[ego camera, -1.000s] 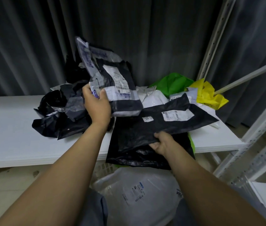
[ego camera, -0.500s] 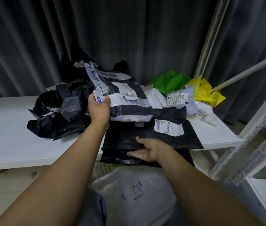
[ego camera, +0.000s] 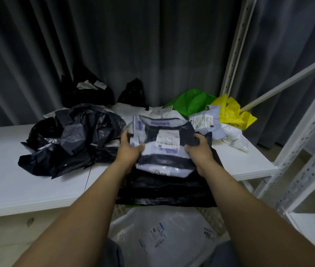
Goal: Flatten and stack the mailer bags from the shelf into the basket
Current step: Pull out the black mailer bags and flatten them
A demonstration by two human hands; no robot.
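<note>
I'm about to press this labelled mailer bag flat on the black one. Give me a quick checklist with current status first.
1. Grip on both sides: left hand and right hand each hold an edge of the labelled mailer bag. Ok.
2. Bag flat: creased and bulging in the middle. Not ok.
3. Base layer: black mailer bag lies spread under it at the edge of the shelf. Ok.
4. Side clearance: crumpled black bags sit left of the hands, apart. Ok.
5. Basket below the shelf edge: a white mailer bag covers it, so the room left is hidden. Cannot tell.
</note>
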